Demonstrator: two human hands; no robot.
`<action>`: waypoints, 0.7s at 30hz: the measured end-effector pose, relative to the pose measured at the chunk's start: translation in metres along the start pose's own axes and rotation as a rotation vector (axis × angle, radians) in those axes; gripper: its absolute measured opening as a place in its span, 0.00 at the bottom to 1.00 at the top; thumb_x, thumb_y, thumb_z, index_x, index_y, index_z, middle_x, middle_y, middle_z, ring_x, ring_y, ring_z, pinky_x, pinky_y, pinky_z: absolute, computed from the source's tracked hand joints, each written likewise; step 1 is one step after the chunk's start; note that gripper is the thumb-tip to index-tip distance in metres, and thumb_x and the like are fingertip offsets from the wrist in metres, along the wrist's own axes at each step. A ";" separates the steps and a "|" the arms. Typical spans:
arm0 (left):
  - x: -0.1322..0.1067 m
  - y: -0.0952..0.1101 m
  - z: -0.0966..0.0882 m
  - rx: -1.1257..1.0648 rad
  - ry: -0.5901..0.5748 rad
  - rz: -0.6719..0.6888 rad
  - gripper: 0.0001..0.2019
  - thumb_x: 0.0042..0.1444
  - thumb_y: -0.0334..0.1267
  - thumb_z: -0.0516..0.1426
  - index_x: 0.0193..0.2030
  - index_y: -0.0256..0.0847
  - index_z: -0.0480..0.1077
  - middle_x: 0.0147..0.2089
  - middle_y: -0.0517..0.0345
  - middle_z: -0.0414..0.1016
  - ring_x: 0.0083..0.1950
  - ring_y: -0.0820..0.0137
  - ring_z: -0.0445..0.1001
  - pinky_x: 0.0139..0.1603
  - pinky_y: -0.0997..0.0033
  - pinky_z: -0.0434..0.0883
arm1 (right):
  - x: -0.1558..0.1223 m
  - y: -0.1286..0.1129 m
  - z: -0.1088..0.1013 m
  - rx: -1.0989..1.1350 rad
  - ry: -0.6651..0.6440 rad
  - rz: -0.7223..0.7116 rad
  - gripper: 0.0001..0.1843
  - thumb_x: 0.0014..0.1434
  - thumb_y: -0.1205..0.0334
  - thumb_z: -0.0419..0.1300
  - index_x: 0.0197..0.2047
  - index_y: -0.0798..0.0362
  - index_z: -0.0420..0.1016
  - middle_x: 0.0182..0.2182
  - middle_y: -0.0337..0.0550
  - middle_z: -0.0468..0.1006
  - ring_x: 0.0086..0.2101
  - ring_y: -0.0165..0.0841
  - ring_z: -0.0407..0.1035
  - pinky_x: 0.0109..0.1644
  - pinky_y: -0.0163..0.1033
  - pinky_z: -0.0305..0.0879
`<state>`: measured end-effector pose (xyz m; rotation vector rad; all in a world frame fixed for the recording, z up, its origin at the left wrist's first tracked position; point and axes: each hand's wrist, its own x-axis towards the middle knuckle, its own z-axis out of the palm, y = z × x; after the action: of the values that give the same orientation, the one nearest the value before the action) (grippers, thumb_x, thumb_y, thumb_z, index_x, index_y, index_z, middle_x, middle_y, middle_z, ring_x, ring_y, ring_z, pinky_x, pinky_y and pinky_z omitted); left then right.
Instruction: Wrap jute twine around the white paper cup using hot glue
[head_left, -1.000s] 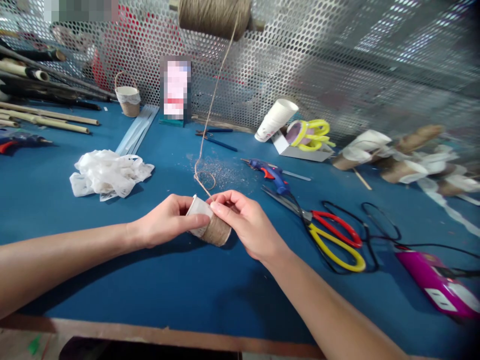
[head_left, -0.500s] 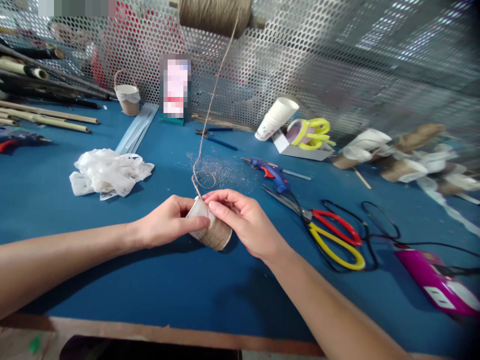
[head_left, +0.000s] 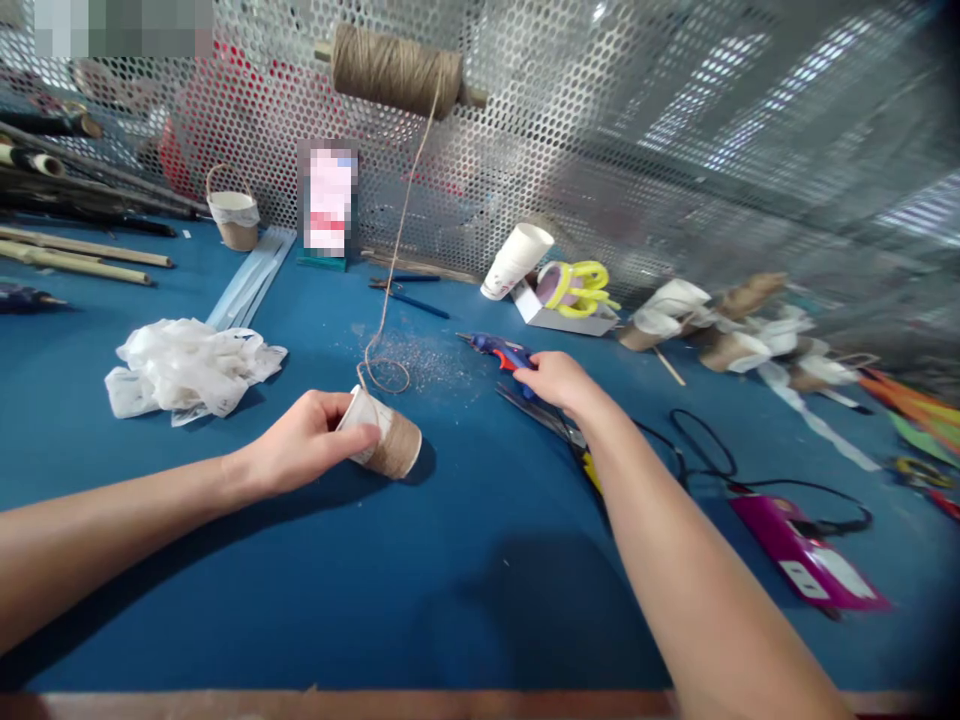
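My left hand (head_left: 311, 440) is closed on a paper cup (head_left: 395, 447) lying tilted on its side, its lower part wrapped in brown twine and its white rim towards my palm. From the cup's rim a strand of twine (head_left: 403, 215) loops on the table and runs up to a spool (head_left: 396, 72). My right hand (head_left: 559, 380) has its fingers wrapped round the handle of a blue glue gun (head_left: 501, 351) with a red trigger. The gun lies at the table, nozzle to the left. Scissors (head_left: 544, 415) are partly hidden under my right forearm.
Crumpled white lace (head_left: 196, 368) lies left of the cup. Pliers (head_left: 412, 295), stacked paper cups (head_left: 517, 258) and a white box (head_left: 566, 318) stand farther back. A purple power strip (head_left: 806, 550) with black cables sits at right. A finished small basket (head_left: 235, 215) stands at back left.
My right hand has left the cup and moved right onto the glue gun's handle. My left hand still holds the cup. The view has shifted somewhat to the right.
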<state>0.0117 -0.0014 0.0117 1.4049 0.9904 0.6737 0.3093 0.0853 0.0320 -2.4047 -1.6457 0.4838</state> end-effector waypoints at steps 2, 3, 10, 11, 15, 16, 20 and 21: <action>0.001 0.000 0.000 0.002 0.002 0.011 0.11 0.47 0.41 0.55 0.31 0.32 0.71 0.27 0.60 0.69 0.29 0.73 0.65 0.33 0.73 0.62 | 0.003 0.000 0.005 -0.003 -0.041 0.034 0.17 0.59 0.58 0.56 0.51 0.54 0.67 0.48 0.46 0.70 0.43 0.36 0.68 0.44 0.47 0.67; 0.001 0.000 0.000 0.003 0.002 0.015 0.11 0.47 0.40 0.55 0.31 0.33 0.71 0.27 0.61 0.69 0.29 0.73 0.65 0.33 0.73 0.62 | 0.004 -0.001 0.006 0.009 -0.050 0.044 0.17 0.59 0.58 0.56 0.51 0.54 0.67 0.49 0.46 0.70 0.43 0.37 0.68 0.44 0.47 0.67; 0.001 0.000 -0.001 0.036 -0.006 0.019 0.11 0.48 0.39 0.53 0.30 0.33 0.70 0.26 0.62 0.68 0.28 0.74 0.64 0.32 0.75 0.62 | -0.029 -0.011 -0.003 0.363 0.001 -0.058 0.12 0.58 0.64 0.57 0.45 0.57 0.67 0.36 0.42 0.73 0.31 0.28 0.69 0.36 0.37 0.68; 0.001 0.000 -0.001 0.043 -0.014 0.019 0.11 0.48 0.39 0.53 0.31 0.33 0.70 0.26 0.61 0.68 0.28 0.74 0.65 0.32 0.74 0.63 | -0.041 -0.013 -0.007 0.438 0.001 -0.104 0.12 0.56 0.67 0.57 0.44 0.57 0.66 0.33 0.40 0.74 0.29 0.26 0.69 0.36 0.35 0.68; 0.000 0.003 -0.001 0.103 -0.034 0.036 0.12 0.49 0.40 0.52 0.31 0.33 0.70 0.27 0.60 0.69 0.30 0.72 0.66 0.33 0.73 0.64 | -0.090 -0.016 -0.020 0.600 -0.119 -0.244 0.13 0.48 0.53 0.61 0.27 0.54 0.68 0.18 0.35 0.70 0.20 0.26 0.65 0.26 0.33 0.64; 0.000 0.003 -0.001 0.120 -0.037 0.039 0.11 0.49 0.40 0.52 0.31 0.33 0.70 0.28 0.60 0.70 0.30 0.72 0.67 0.33 0.73 0.65 | -0.101 -0.016 -0.022 0.601 -0.152 -0.272 0.16 0.46 0.50 0.61 0.23 0.54 0.67 0.16 0.37 0.70 0.18 0.26 0.64 0.24 0.33 0.63; -0.001 0.004 -0.001 0.149 -0.053 0.051 0.11 0.49 0.39 0.52 0.30 0.34 0.70 0.29 0.59 0.72 0.31 0.70 0.68 0.33 0.73 0.66 | -0.130 -0.013 -0.020 0.550 -0.252 -0.441 0.13 0.51 0.51 0.59 0.29 0.52 0.74 0.19 0.37 0.73 0.18 0.27 0.65 0.21 0.33 0.64; -0.001 0.005 -0.001 0.151 -0.052 0.054 0.11 0.49 0.39 0.52 0.30 0.34 0.70 0.29 0.58 0.72 0.31 0.70 0.69 0.33 0.73 0.66 | -0.134 -0.013 -0.020 0.518 -0.270 -0.479 0.12 0.52 0.52 0.58 0.32 0.50 0.75 0.18 0.37 0.73 0.18 0.28 0.65 0.20 0.33 0.64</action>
<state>0.0111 -0.0010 0.0167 1.5783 0.9813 0.6090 0.2609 -0.0343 0.0761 -1.5694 -1.8346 1.0224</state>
